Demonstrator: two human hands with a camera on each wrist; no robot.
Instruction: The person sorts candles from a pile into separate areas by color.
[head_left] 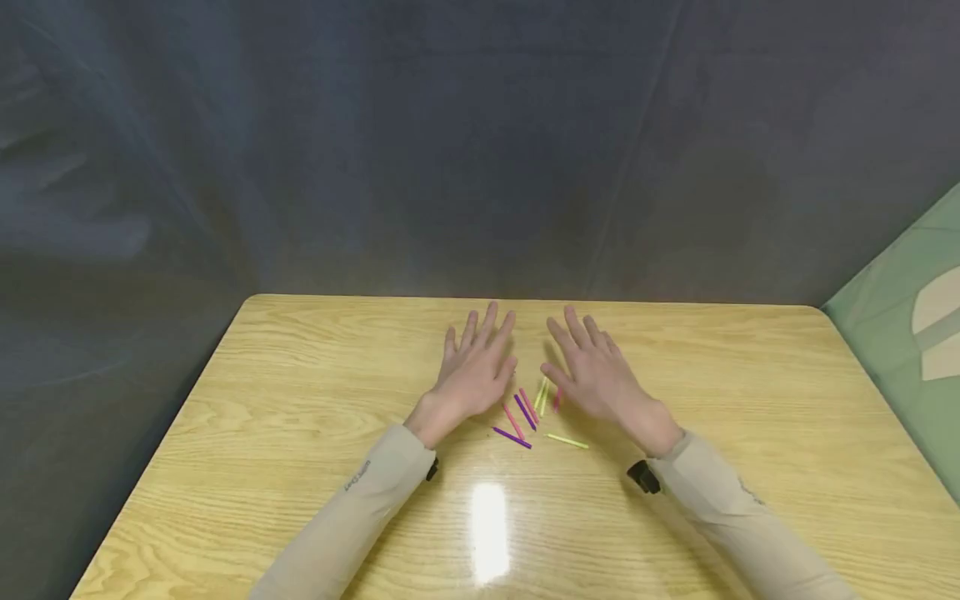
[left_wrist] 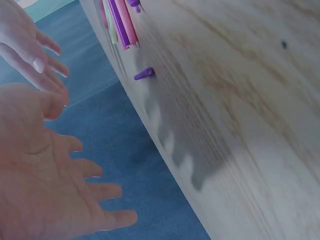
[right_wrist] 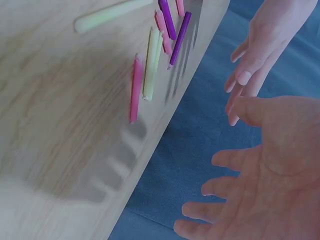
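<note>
My left hand [head_left: 472, 371] is spread flat, palm down, to the left of a loose group of slim candle-like sticks. To their right, my right hand [head_left: 596, 375] is spread the same way; neither hand holds anything. Both wrist views show the palms raised over the table, with finger shadows on the wood. A purple stick [head_left: 512, 437] and a yellow stick [head_left: 567, 441] lie nearest the body. Between the hands are another purple stick [head_left: 525, 412], several pink sticks [right_wrist: 135, 90] and a pair of pale yellow sticks [right_wrist: 151, 65], side by side.
The light wooden table [head_left: 262, 467] has its far edge just beyond the fingertips. A dark cloth [head_left: 480, 150] hangs behind it and on the left. Green material [head_left: 900, 308] stands at the right. Dark devices, such as the one [head_left: 643, 477] by the right cuff, sit under both wrists.
</note>
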